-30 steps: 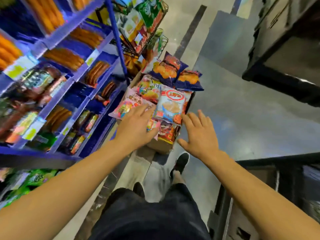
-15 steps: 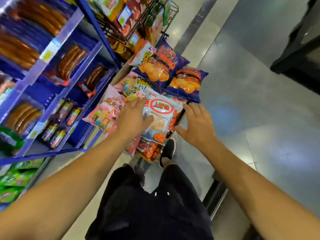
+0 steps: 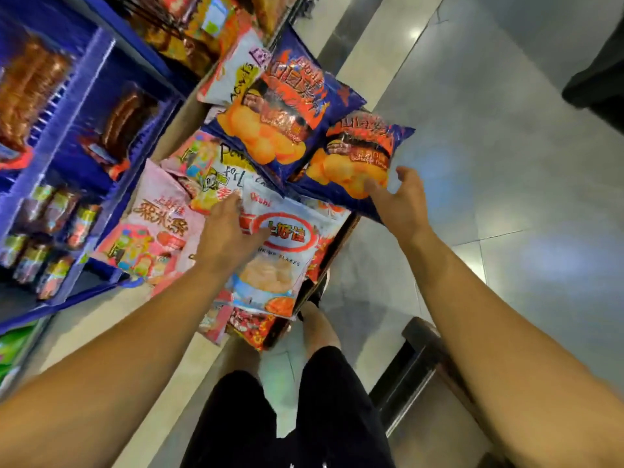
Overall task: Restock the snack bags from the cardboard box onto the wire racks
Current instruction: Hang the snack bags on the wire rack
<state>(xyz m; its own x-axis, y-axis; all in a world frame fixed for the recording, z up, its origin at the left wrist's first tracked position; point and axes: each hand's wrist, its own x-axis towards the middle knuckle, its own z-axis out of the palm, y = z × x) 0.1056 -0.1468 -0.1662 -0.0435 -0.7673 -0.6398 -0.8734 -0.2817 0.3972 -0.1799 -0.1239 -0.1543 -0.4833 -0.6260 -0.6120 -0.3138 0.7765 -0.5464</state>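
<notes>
Head view. The cardboard box is seen on the floor beside the blue shelving, filled above its rim with snack bags; only its dark right edge is exposed. The placement next to the shelving is judged to keep stock within reach of the display.

The left hand is laid on the upper left corner of the white shrimp-flakes bag, the thumb spread across the printed face and the fingers at the top edge. Whether the fingers are curled under that edge cannot be told, so a completed grasp cannot be confirmed. The bag lies topmost at the near end of the pile, which is judged to be why it is addressed first.

The right hand is held with fingers extended and loose, touching or just short of the lower edge of the near blue chip bag; nothing is grasped. A second blue chip bag lies behind, overlapping it. A pink bag leans over the box's left side.

The wire rack is partly visible at top, blurred. No bag is yet lifted clear of the box.
</notes>
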